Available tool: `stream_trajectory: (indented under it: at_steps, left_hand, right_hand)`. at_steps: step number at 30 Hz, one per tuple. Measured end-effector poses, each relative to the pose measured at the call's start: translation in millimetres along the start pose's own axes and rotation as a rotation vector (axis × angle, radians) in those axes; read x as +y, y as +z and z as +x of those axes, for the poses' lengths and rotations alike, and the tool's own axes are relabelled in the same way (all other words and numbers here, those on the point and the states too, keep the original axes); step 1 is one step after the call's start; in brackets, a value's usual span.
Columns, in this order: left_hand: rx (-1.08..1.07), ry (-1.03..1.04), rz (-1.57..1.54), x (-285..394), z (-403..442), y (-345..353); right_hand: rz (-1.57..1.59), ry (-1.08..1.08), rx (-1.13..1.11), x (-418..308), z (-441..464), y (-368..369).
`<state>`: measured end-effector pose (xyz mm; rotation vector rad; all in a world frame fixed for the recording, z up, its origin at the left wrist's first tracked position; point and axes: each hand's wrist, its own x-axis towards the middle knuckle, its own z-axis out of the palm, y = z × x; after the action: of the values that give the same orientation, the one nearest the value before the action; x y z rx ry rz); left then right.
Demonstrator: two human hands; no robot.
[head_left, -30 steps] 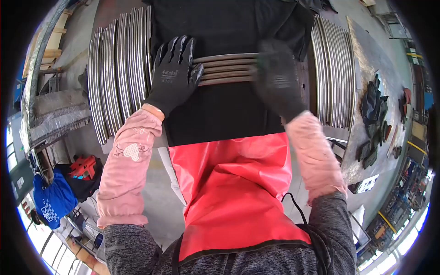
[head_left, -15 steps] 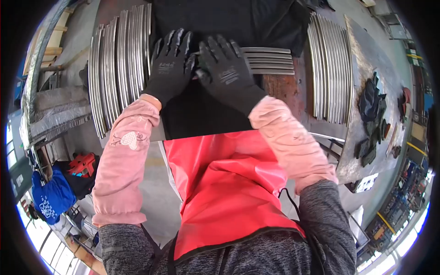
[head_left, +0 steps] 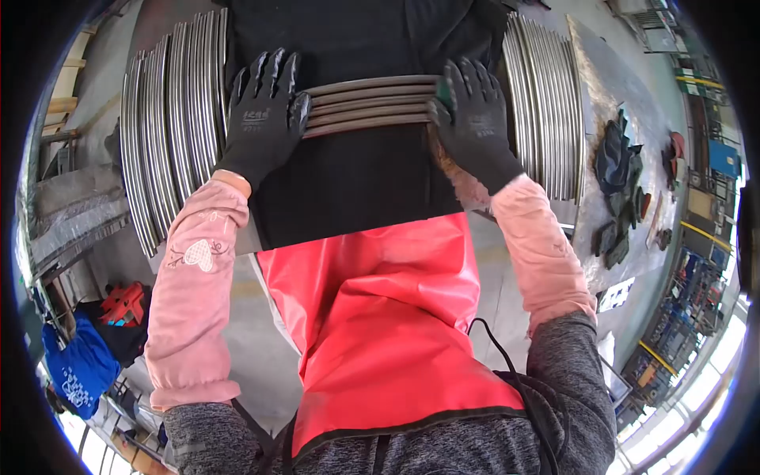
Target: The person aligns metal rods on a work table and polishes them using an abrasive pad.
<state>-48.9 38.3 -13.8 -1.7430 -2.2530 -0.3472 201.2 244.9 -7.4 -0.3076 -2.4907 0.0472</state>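
Note:
A row of several thin metal tubes (head_left: 368, 101) lies crosswise on a black cloth (head_left: 340, 186) in front of me. My left hand (head_left: 265, 115), in a black glove, rests at the left ends of the tubes with its fingers stretched out. Over their right ends lies my right hand (head_left: 475, 115), gloved the same way, fingers extended and slightly apart. Both hands cover the tube ends, so these are hidden. A small green patch shows beside the right thumb; I cannot tell what it is.
Long metal tubes (head_left: 176, 119) lie in a wide stack on the left, and another stack of tubes (head_left: 542, 111) lies on the right. Dark gloves or rags (head_left: 617, 190) sit on a metal sheet (head_left: 590, 245) farther right. A blue garment (head_left: 79, 360) hangs at lower left.
My hands were close together near the left of the short tubes. The right hand has slid right to their far ends, uncovering the middle. The view has shifted slightly.

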Motion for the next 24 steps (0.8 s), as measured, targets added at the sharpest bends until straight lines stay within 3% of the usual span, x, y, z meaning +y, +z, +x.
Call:
stream_trajectory:
  at_steps: [1,2,4,8,14,16,17,19,20,21,24]
  left_hand:
    - [0.005,0.003,0.008,0,3,-4]
    - [0.022,-0.002,-0.016,4,5,-8]
    - [-0.012,0.059,-0.018,0,0,-6]
    - [-0.054,0.080,-0.044,-12,-5,3]
    - [0.009,0.027,-0.121,-24,-12,-1]
    - [-0.022,0.005,-0.138,-19,-25,-8]
    - [0.039,0.148,0.032,-19,-24,-8]
    - [0.041,0.053,0.033,-24,-26,5]
    - [0.076,0.012,0.013,-16,-21,2]
    - [0.060,-0.029,0.015,-16,-21,3]
    - [0.077,-0.038,0.018,-26,-18,13]
  right_hand:
    - [-0.161,0.066,-0.033,7,0,-12]
    - [0.075,0.273,-0.283,-16,10,-18]
    - [-0.068,0.142,-0.129,-68,38,-5]
    - [0.324,0.069,0.108,-119,51,54]
    - [0.247,0.063,0.096,-112,47,51]
    - [0.408,0.140,-0.013,-87,45,37]
    - [0.443,0.148,-0.050,-63,38,23]
    - [0.061,0.038,0.072,-11,28,-19]
    - [0.070,0.051,0.016,4,18,-13]
    - [-0.162,0.102,0.075,-5,16,-5]
    - [0.043,0.220,-0.014,-63,38,39]
